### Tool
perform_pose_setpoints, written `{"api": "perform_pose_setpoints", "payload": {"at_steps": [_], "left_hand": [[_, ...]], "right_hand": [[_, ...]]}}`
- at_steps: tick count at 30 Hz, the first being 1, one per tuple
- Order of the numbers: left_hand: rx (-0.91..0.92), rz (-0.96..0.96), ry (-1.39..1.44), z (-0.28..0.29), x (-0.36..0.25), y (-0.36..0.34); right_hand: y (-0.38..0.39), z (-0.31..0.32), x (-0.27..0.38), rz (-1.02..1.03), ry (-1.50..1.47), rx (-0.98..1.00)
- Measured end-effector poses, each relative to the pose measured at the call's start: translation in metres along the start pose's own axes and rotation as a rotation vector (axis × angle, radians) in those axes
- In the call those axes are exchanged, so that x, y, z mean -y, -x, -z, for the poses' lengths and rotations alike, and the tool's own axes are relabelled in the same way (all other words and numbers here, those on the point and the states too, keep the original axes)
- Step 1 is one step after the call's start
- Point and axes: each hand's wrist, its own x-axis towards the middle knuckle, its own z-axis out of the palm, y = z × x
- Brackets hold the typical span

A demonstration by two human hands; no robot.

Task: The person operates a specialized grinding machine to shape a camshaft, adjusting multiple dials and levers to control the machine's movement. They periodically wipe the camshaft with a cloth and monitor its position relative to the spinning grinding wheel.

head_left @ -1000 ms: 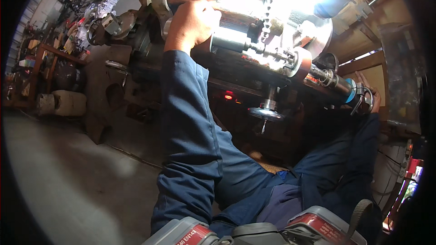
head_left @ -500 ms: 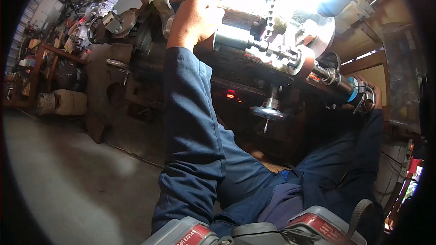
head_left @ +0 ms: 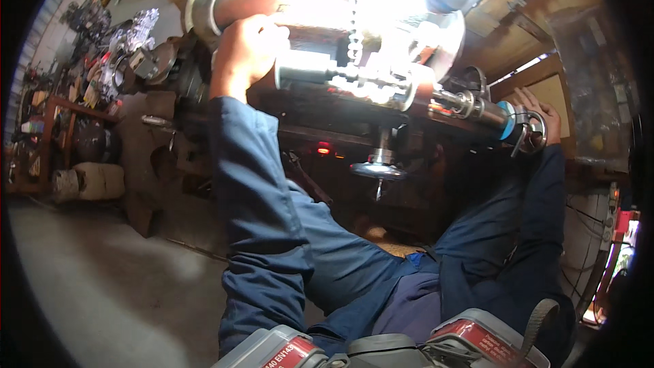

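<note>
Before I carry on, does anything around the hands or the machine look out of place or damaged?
Nothing stands out as spilled, askew or broken near the left hand, the right hand or the shiny round wheel. Strong glare washes out the upper middle of the machine, though, so I cannot judge that part.

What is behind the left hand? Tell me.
Past the left hand, a reddish tube shows above it and a grey cylinder to its right. Whatever the hand itself covers is hidden.
</note>
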Motion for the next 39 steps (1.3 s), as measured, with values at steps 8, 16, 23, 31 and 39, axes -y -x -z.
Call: {"api": "perform_pose_setpoints", "payload": {"at_steps": [8, 16, 23, 31, 39], "left_hand": [[0.046, -0.057, 0.004, 0.009, -0.026, 0.006], [0.045, 0.08, 0.09, 0.006, -0.019, 0.004], [0.017, 0.139, 0.175, 0.007, -0.016, 0.007], [0.009, 0.218, 0.179, 0.01, -0.03, 0.012], [0.017, 0.197, 0.054, 0.007, -0.011, 0.006]], "right_hand": [[-0.03, 0.032, 0.046, -0.158, 0.378, 0.064], [-0.095, 0.095, 0.019, -0.324, 0.626, 0.205], [-0.126, 0.054, -0.059, -0.446, 1.166, 0.416], [-0.152, 0.057, -0.099, 0.291, 1.263, 0.258], [-0.134, 0.016, -0.039, -0.371, 1.252, 0.787]]}}
